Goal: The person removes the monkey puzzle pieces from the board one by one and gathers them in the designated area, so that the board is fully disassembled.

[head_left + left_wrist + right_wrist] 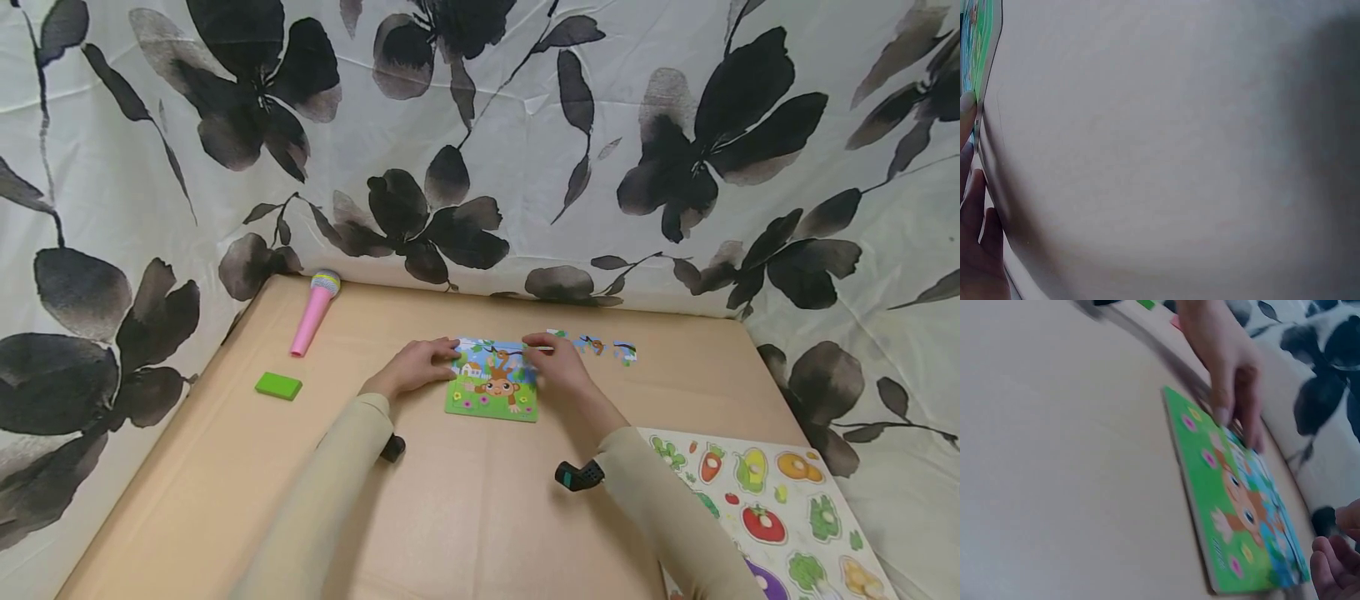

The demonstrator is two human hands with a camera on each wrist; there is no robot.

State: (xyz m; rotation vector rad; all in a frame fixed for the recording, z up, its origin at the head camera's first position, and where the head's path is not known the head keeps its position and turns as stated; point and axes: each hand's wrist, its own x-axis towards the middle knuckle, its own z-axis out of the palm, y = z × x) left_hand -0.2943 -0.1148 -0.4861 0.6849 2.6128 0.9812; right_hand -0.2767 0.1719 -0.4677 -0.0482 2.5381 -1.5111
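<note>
A jigsaw puzzle board (491, 402) with a monkey hanging from a branch lies flat at the table's middle. My left hand (416, 367) holds its upper left part; in the right wrist view the thumb (1222, 415) rests by the side edge and the fingers reach the blue top. At the upper right corner is my right hand (558, 367), its fingers (1329, 559) bent and close to the board. Whether a piece sits between those fingertips cannot be made out. Loose puzzle pieces (624, 352) lie in a row beyond the right hand.
A pink toy microphone (313, 315) and a green block (278, 386) lie on the left of the table (450, 517). At the front right is a white sheet with vegetable pictures (787, 492). Flower-patterned cloth (525, 192) hangs behind and at the sides.
</note>
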